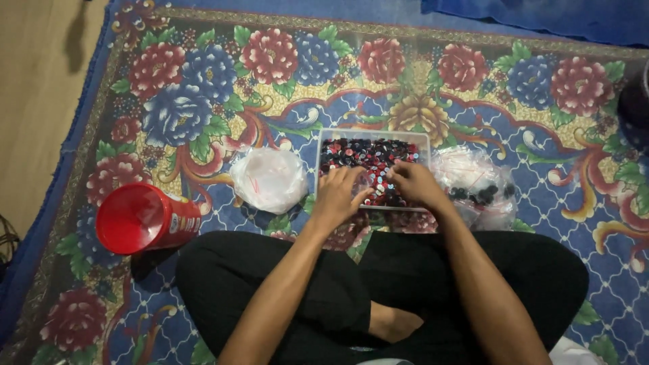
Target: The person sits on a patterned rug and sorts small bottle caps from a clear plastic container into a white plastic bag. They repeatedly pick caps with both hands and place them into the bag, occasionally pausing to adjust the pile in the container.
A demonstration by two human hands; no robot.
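A clear rectangular plastic tray (323,143) lies on the floral carpet in front of my crossed legs. It is filled with several small red and black round pieces (368,154). My left hand (338,195) rests over the tray's near left part, fingers curled down among the pieces. Over the near right part my right hand (414,182) has its fingertips pinched at the pieces. Whether either hand holds a piece is hidden by the fingers.
A crumpled clear plastic bag (269,178) lies left of the tray. Another clear bag with dark pieces inside (478,189) lies to the right. A red plastic container (143,217) lies on its side at the left. Bare floor runs along the far left.
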